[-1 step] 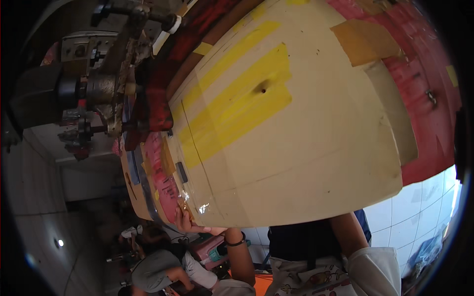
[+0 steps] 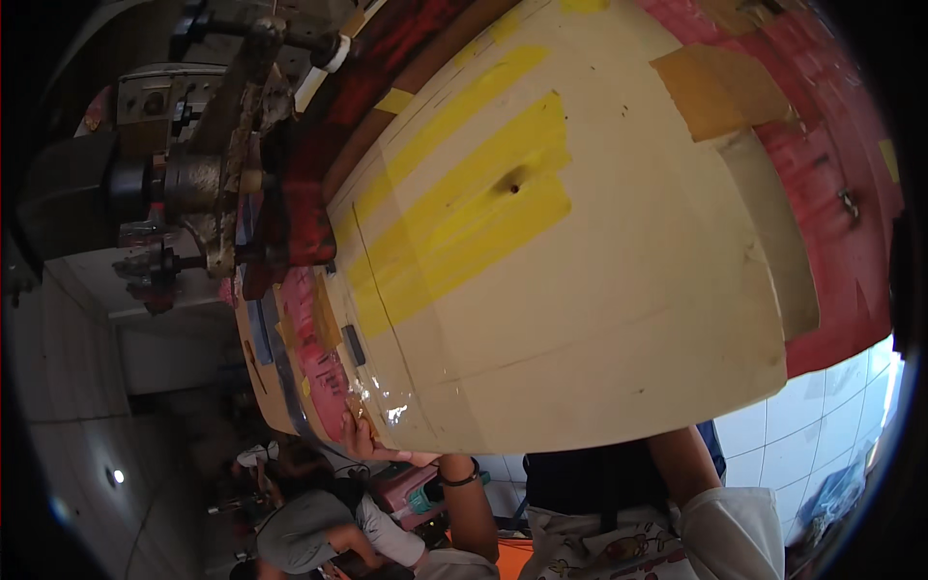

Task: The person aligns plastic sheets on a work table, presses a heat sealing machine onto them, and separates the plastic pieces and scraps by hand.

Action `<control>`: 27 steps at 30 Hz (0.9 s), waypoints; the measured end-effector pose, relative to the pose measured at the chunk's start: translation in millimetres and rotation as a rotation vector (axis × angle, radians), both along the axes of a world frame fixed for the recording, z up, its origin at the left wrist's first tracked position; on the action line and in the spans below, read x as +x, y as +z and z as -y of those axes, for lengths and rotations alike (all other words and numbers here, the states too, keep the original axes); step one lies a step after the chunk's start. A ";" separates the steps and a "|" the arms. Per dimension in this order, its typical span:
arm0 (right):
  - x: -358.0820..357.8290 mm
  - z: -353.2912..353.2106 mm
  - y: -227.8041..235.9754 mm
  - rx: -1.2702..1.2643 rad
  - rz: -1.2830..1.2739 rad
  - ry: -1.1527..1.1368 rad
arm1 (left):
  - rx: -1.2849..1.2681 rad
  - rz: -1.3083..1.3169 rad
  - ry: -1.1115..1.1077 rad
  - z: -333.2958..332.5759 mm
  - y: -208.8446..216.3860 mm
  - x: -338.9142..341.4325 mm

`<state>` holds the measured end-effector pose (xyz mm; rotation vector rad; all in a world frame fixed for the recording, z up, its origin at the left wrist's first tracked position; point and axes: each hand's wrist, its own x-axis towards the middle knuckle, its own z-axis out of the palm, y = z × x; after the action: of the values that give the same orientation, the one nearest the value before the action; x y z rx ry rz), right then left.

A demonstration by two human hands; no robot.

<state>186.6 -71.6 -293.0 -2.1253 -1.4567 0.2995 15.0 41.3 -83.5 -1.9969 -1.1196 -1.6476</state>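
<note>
A large cream board (image 2: 599,319) fills the middle, with broad yellow stripes (image 2: 464,184) and a small dark hole (image 2: 514,188) in it. Beneath its far right and left edges shows a pink-red layer (image 2: 841,261) with a brown patch (image 2: 725,92). My left hand (image 2: 367,443) is closed on the near left edge, its fingers beside a glossy strip of clear tape (image 2: 394,411). My right forearm (image 2: 683,462) goes under the near right edge; the board hides that hand.
At the left stands a dark machine with a worn metal bracket (image 2: 198,184) and a red arm (image 2: 309,217) reaching over the board's left edge. Another person in grey (image 2: 309,532) bends over lower left. A blue plastic bag (image 2: 833,493) lies at the right on white tiles (image 2: 773,445).
The board has shifted slightly toward me, and the bracket and red arm at the left have moved a little with it. My left hand keeps its hold on the edge.
</note>
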 end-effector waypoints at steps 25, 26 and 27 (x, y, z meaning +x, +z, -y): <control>-20.3 5.7 24.8 0.057 -0.070 0.128 | 0.053 -0.043 0.062 5.2 9.2 -22.5; -17.8 5.3 24.8 0.056 -0.067 0.127 | 0.051 -0.039 0.064 3.8 7.9 -23.0; -16.7 2.4 24.6 0.058 -0.071 0.129 | 0.046 -0.037 0.065 3.4 6.7 -24.3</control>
<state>169.9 -74.0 -268.4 -1.9590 -1.5457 0.3721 -9.2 37.9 -76.8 -1.9338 -1.1108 -1.5835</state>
